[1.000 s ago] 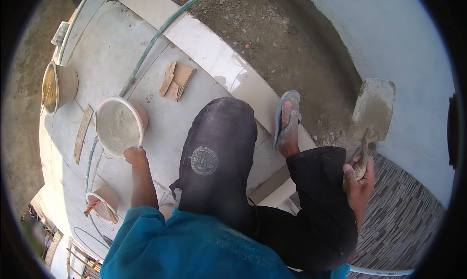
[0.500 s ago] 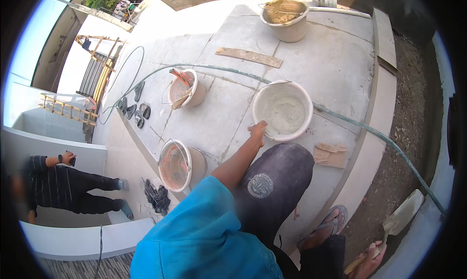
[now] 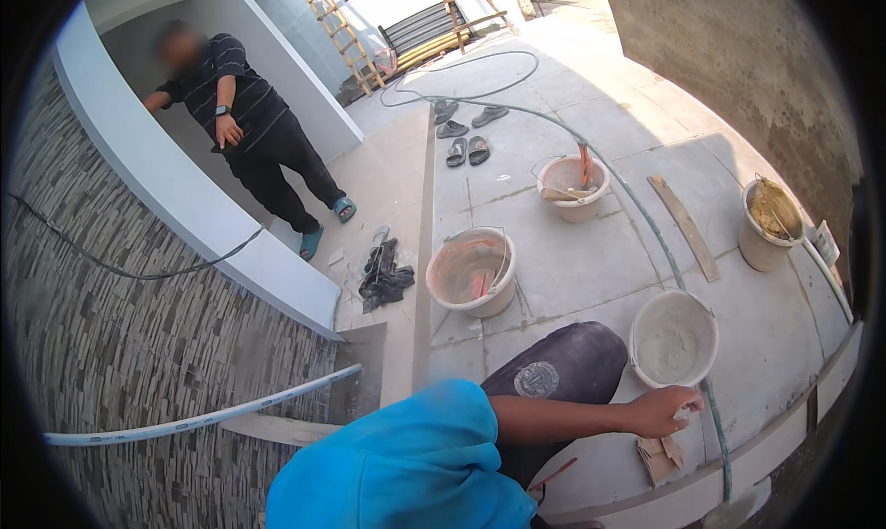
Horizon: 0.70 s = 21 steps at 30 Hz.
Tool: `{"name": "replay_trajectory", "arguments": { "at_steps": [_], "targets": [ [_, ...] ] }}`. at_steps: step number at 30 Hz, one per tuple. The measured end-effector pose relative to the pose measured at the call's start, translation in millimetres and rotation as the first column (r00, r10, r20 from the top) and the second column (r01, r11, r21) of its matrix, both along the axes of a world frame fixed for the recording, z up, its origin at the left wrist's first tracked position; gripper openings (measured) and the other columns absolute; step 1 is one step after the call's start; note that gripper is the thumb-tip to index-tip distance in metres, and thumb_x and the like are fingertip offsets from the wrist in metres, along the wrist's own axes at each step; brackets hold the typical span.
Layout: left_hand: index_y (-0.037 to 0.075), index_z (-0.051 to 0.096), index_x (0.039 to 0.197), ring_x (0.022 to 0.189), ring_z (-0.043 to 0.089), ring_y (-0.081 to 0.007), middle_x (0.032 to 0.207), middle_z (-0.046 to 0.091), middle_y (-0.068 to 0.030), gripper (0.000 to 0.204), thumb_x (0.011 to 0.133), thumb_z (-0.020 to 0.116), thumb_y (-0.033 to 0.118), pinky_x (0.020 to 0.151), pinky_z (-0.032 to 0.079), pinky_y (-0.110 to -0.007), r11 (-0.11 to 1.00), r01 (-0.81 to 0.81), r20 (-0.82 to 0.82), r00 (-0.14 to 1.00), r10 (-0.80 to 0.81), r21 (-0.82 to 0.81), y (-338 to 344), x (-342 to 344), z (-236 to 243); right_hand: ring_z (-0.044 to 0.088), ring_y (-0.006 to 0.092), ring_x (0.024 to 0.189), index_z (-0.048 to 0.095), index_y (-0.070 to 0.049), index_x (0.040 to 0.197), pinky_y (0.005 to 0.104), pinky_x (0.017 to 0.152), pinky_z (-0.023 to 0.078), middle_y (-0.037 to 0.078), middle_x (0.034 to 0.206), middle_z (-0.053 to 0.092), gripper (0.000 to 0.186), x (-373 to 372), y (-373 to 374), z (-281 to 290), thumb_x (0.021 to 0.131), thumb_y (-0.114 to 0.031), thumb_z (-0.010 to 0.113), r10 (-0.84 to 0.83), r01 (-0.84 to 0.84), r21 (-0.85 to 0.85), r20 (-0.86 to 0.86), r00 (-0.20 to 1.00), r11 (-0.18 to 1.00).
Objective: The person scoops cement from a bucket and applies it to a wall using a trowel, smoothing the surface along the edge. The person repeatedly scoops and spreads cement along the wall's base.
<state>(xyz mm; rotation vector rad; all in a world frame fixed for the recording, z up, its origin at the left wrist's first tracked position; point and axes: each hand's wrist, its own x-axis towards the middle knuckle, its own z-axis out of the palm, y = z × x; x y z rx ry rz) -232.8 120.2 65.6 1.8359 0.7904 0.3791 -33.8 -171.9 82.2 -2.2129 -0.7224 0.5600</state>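
Observation:
My left hand (image 3: 660,412) is closed, its arm stretched to the right across my dark-trousered knee. A small whitish patch shows at its fingertips; whether that is a lump of mortar or smeared skin I cannot tell. Just beyond the hand stands a whitish bucket (image 3: 675,338) with grey wet mortar inside. Torn brown cardboard (image 3: 658,460) lies on the floor on the near side of the hand. At the dim lower right edge shows the pale blade of a trowel (image 3: 746,503). My right hand is out of the picture.
A green hose (image 3: 646,217) runs past the mortar bucket. Other buckets stand at the middle (image 3: 472,273), farther back (image 3: 574,190) and far right (image 3: 771,223). A wooden plank (image 3: 684,227) lies between. Another person (image 3: 268,128) stands left; a pipe (image 3: 203,421) juts in nearby.
My view has swung to the left. My left hand has come away from the mortar bucket's rim to its near side and closed. My right hand, which held the trowel, has left the picture.

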Motion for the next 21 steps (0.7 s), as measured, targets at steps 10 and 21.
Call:
{"name": "replay_trajectory", "arguments": {
  "at_steps": [10, 21],
  "targets": [
    [0.005, 0.059, 0.131, 0.14, 0.035, -0.0422, 0.15, 0.037, -0.0265, 0.054, 0.082, 0.076, 0.018, 0.114, 0.034, -0.049, 0.915, 0.252, -0.574, 0.818, -0.028, 0.315, -36, 19, -159, 0.053, 0.0095, 0.062, 0.056, -0.006, 0.117, 0.0235, 0.054, 0.044, 0.002, 0.084, 0.057, 0.021, -18, 10, -20, 0.098, -0.013, 0.062, -0.307, 0.433, 0.101, -0.563, 0.767, 0.896],
    [0.018, 0.066, 0.127, 0.136, 0.042, -0.0452, 0.151, 0.041, -0.0244, 0.052, 0.079, 0.084, 0.03, 0.111, 0.039, -0.054, 0.821, 0.383, -0.562, 0.822, -0.094, 0.423, -19, 9, -219, 0.054, 0.0068, 0.06, 0.06, -0.006, 0.107, 0.0243, 0.058, 0.044, -0.001, 0.076, 0.057, 0.018, -52, -77, -52, 0.096, -0.017, 0.07, -0.511, 0.597, 0.09, -0.425, 0.747, 0.797]
  ]
}}
